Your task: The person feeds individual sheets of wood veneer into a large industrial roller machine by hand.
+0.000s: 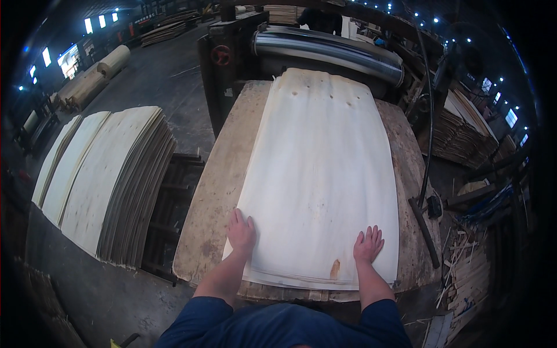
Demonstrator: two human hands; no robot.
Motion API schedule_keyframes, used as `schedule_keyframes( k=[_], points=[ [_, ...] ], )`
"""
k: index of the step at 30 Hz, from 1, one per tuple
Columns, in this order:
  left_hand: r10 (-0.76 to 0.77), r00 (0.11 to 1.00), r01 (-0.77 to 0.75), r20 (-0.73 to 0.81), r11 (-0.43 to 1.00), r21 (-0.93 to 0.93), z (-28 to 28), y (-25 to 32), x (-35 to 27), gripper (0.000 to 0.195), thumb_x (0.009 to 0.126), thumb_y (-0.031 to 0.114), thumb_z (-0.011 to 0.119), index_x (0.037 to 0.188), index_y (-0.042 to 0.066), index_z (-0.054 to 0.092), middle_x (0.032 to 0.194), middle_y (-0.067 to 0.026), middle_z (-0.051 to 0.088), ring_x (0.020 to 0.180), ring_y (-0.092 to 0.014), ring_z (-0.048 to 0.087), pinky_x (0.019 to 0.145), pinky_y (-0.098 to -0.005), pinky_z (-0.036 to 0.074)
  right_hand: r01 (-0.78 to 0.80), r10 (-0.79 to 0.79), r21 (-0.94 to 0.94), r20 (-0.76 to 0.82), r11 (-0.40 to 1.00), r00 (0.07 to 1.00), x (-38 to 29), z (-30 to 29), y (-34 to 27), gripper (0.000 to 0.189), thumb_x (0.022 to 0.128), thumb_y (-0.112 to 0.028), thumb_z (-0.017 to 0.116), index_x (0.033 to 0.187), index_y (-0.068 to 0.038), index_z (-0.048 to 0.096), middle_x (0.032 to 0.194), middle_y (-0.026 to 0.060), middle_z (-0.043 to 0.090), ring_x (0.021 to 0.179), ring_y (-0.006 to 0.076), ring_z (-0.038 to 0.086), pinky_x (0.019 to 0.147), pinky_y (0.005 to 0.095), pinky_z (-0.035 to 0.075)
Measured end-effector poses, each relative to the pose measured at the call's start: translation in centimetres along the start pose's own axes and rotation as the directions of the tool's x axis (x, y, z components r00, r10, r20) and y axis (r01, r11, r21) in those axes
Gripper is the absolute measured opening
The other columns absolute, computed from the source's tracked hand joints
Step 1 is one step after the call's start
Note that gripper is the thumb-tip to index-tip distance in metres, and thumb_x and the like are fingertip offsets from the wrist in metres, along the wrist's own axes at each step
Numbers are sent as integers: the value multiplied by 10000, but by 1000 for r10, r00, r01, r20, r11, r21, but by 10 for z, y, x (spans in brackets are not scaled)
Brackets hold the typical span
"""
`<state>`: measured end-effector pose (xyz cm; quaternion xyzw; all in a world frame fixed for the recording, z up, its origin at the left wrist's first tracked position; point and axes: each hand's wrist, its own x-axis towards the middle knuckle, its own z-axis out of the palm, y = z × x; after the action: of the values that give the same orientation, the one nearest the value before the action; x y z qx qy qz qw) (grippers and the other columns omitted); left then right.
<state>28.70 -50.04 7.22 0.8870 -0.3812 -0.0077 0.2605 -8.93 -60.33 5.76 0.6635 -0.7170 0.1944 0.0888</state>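
A short stack of pale wood veneer sheets (322,174) lies lengthwise before me on a worn wooden table (217,187). The top sheet has several small knots near its far end and a brown mark near its front edge. My left hand (241,233) rests palm down across the stack's left edge, close to the front. Near the right edge, my right hand (368,245) lies on the top sheet with its fingers a little apart. Neither hand has anything gripped in it. The veneer's far end reaches close to a shiny metal roller (326,54).
At left, tall veneer stacks (109,174) stand on a dark metal frame (174,191). A red handwheel (220,55) sits on the machine's post. On the right are a hanging black cable (428,130), a dark bar (424,235) and wood scraps (468,278). Peeled logs (87,87) lie farther off.
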Motion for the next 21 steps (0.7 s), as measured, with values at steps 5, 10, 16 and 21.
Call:
schedule_keyframes(
  k=[5, 10, 16, 21],
  points=[
    [-4, 1000, 4, 11, 1000, -4, -3, 2, 0, 539, 896, 302, 487, 1331, 14, 353, 1350, -158, 420, 1208, -308, 432, 973, -440, 358, -7, 7, -8, 25, 1000, 1000, 0, -2, 0, 412, 883, -311, 516, 1225, -83, 547, 1384, 102, 424, 1313, 296, 335, 1076, 509, 223],
    [-4, 1000, 4, 4, 1000, 7, -3, 2, 0, 537, 897, 304, 486, 1331, 15, 358, 1351, -158, 421, 1216, -306, 427, 978, -441, 355, -26, 26, -9, 64, 1000, 998, 1, -5, -1, 424, 890, -320, 502, 1243, -88, 537, 1401, 99, 409, 1328, 292, 316, 1085, 504, 210],
    [-43, 998, 44, 52, 999, -7, 0, 1, 1, 581, 916, 323, 453, 1377, -5, 319, 1417, -169, 364, 1291, -300, 367, 1041, -432, 297, -23, 24, -12, 67, 1000, 997, 2, -4, -2, 424, 893, -327, 494, 1242, -89, 537, 1403, 98, 407, 1330, 287, 312, 1086, 503, 208],
    [-48, 997, 48, 58, 999, -5, 0, 1, 0, 580, 923, 323, 440, 1374, -23, 322, 1434, -175, 343, 1310, -296, 347, 1060, -433, 273, -14, 14, -9, 48, 1000, 999, 2, -3, -1, 419, 891, -329, 496, 1231, -88, 545, 1399, 97, 412, 1326, 285, 317, 1081, 506, 213]
  ],
)
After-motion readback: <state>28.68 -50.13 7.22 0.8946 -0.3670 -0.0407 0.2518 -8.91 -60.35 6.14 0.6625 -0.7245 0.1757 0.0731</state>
